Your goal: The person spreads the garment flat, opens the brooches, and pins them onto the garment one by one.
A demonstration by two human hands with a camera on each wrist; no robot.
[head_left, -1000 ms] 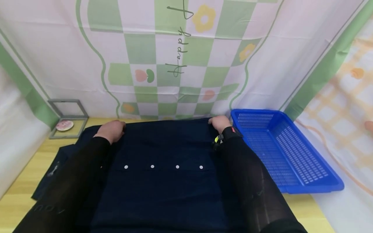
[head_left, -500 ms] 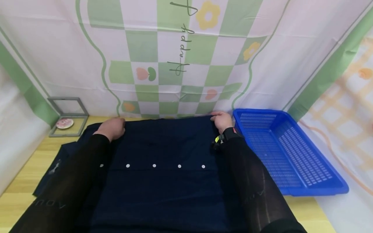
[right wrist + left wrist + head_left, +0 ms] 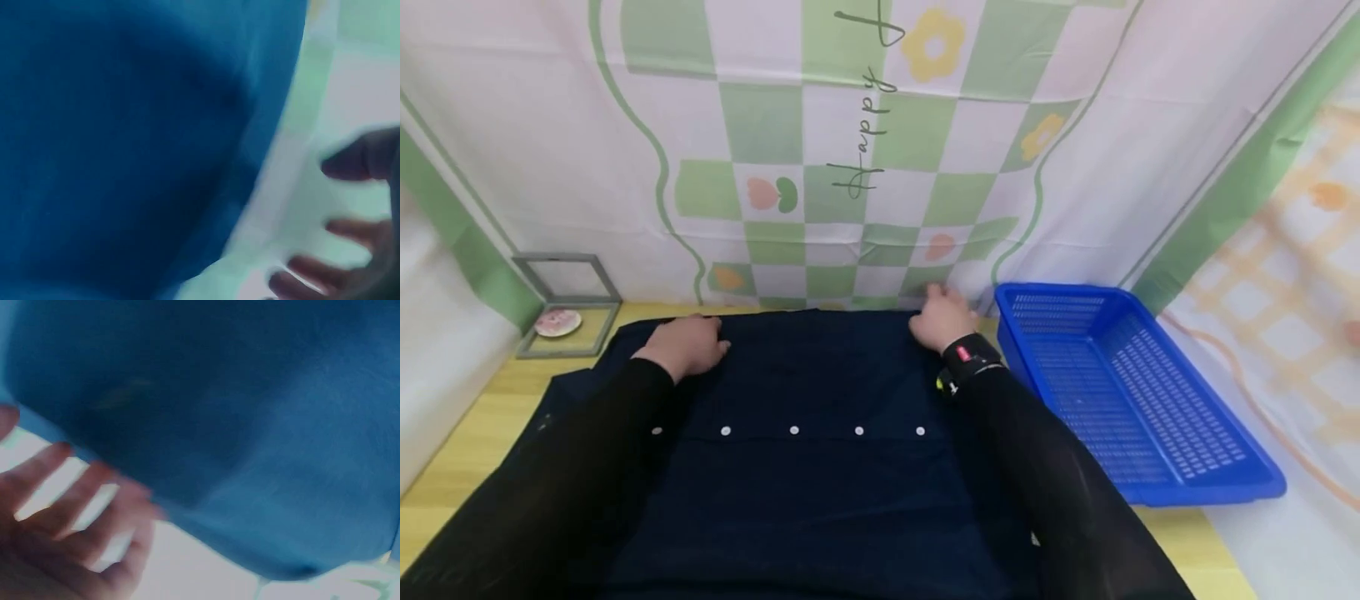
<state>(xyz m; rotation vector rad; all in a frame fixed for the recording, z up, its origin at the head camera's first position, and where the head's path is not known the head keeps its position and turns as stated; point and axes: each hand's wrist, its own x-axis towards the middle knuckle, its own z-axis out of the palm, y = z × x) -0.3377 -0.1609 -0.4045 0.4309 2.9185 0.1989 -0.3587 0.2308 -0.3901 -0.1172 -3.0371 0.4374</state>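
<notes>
A dark navy button-up garment (image 3: 820, 500) lies spread flat, a row of white buttons running across it. My left hand (image 3: 688, 346) is at its far edge on the left; in the left wrist view the fingers (image 3: 81, 506) are spread, with their tips along the cloth's edge. My right hand (image 3: 943, 318) is by the far right corner. In the right wrist view its fingers (image 3: 319, 272) are parted and loosely bent, apart from the cloth, with nothing between them. Both wrist views are blurred.
A blue plastic basket (image 3: 1138, 492) stands right of the garment. At the back left are a grey frame (image 3: 568, 297) and a small pink-patterned round disc (image 3: 557, 322). A checked curtain (image 3: 767, 125) hangs behind the wooden table (image 3: 445, 467).
My right hand has let go of the garment's far right corner and shifted slightly left. The left hand's fingers have loosened at the far edge. The garment stays nearly in place.
</notes>
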